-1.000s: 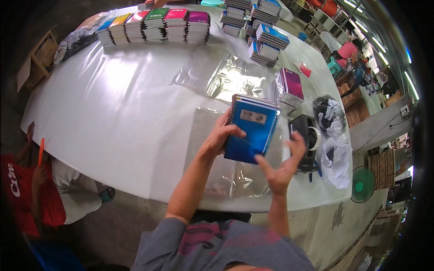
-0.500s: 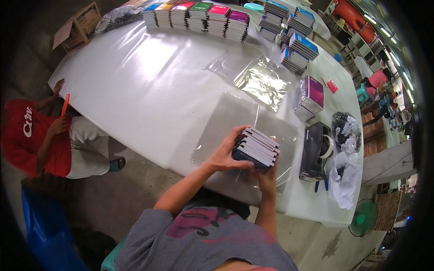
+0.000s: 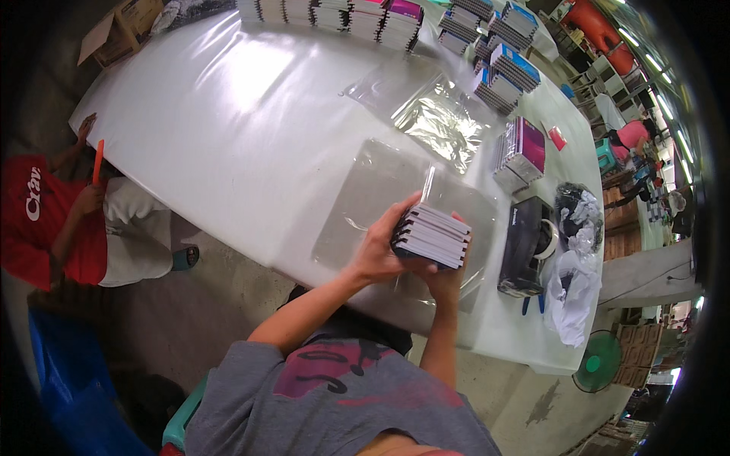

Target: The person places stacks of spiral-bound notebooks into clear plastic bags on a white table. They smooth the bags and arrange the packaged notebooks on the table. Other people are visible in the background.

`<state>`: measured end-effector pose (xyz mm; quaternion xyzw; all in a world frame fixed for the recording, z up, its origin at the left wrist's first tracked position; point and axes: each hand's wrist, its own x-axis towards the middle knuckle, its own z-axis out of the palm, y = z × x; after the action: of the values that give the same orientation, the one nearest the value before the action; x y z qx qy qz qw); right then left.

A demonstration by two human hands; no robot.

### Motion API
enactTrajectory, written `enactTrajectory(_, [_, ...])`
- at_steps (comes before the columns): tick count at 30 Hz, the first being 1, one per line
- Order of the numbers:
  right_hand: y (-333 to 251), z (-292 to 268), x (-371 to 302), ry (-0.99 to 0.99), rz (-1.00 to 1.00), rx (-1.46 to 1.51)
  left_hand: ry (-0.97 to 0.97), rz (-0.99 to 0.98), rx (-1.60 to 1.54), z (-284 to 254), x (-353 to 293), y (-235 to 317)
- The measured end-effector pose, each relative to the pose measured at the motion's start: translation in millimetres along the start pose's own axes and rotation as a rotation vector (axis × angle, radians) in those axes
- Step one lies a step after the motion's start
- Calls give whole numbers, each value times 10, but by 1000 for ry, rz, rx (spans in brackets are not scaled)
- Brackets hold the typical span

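Note:
A compact stack of spiral notebooks [image 3: 435,234], with white page edges and a dark cover, is held between both hands above the table's near edge. Around its left side wraps my left hand [image 3: 382,245], closed on it. My right hand [image 3: 444,281] grips the stack from below and the right; its fingertips show past the far right corner, while the stack hides part of the hand. Under the hands lies a clear plastic bag [image 3: 365,194] spread flat. Beyond it are more clear plastic bags [image 3: 445,125], shiny and crumpled.
Rows of notebooks [image 3: 331,15] and several stacks [image 3: 506,76] stand at the back. To the right are purple-topped notebooks [image 3: 521,148], a black tape dispenser [image 3: 522,235] and crumpled plastic [image 3: 574,289]. A person in red [image 3: 65,220] sits left, holding an orange strip-like object [image 3: 98,161].
The notebook stack has tilted, so more page edges face up, and my right hand has shifted beneath it. The whole view has moved slightly.

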<state>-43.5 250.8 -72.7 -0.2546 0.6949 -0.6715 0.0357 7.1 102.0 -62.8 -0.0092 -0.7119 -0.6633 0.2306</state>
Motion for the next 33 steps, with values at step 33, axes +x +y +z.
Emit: enactTrajectory(33, [-1379,-249,282,56,-361,-798,-73,-169,12,-84,45,-242])
